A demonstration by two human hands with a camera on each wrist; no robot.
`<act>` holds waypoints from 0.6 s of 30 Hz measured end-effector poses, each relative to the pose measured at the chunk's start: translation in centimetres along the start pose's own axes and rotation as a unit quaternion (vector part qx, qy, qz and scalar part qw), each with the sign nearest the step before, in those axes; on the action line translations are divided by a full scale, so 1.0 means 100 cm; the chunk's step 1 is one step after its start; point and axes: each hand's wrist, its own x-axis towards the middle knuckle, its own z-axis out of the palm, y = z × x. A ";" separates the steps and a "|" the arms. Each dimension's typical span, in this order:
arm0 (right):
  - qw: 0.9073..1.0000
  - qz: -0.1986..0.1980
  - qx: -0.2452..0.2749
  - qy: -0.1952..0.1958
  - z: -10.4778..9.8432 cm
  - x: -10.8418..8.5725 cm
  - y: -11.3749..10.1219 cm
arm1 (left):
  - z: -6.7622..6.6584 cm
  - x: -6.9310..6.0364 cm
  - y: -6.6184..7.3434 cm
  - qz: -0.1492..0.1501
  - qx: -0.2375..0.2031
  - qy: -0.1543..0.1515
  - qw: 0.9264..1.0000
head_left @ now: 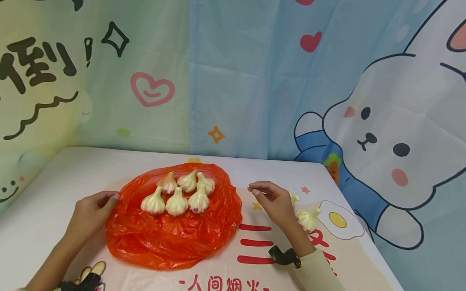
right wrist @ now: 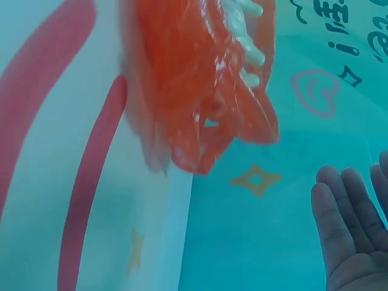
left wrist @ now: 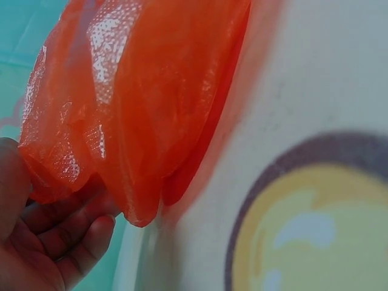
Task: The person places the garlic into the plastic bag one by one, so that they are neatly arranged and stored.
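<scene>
Our left hand (head_left: pixel 92 210) pinches the left edge of the red plastic bag (head_left: pixel 171 238) between thumb and fingers. Our right hand (head_left: pixel 273 204) holds nothing; its fingers are loosely extended, apart from the bag's right edge. The bag lies crumpled and spread on the table (head_left: pixel 43 210), with six white garlic bulbs (head_left: pixel 176 203) clustered on its far half, stems mostly up; we cannot tell where its mouth is. Beyond our right wrist, two more garlic bulbs (head_left: pixel 307 219) sit off the bag, one partly hidden behind the hand. A printed cloth backdrop (head_left: pixel 233 101) with a cartoon rabbit (head_left: pixel 393 133) hangs behind.

We judge the step in hand to be handling the bag with its garlic, the left edge secured and the right side free. The next move seems to call for a light grip on the right edge, raising both sides evenly so that no bulb rolls off.
</scene>
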 end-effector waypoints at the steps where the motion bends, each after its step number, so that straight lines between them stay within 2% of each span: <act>1: 1.000 0.001 -0.005 0.004 -0.003 -0.002 0.000 | 0.000 0.000 0.000 0.000 -0.001 -0.001 1.000; 5: 0.999 0.017 -0.029 0.020 -0.014 -0.010 0.002 | 0.000 0.001 0.000 0.002 -0.003 -0.001 1.000; 12: 0.998 0.039 -0.036 0.040 -0.036 -0.026 0.000 | 0.001 0.000 -0.001 0.002 -0.001 -0.001 1.000; 18: 0.995 0.036 -0.058 0.071 -0.056 -0.038 0.022 | 0.001 -0.001 0.000 -0.005 -0.001 -0.003 1.000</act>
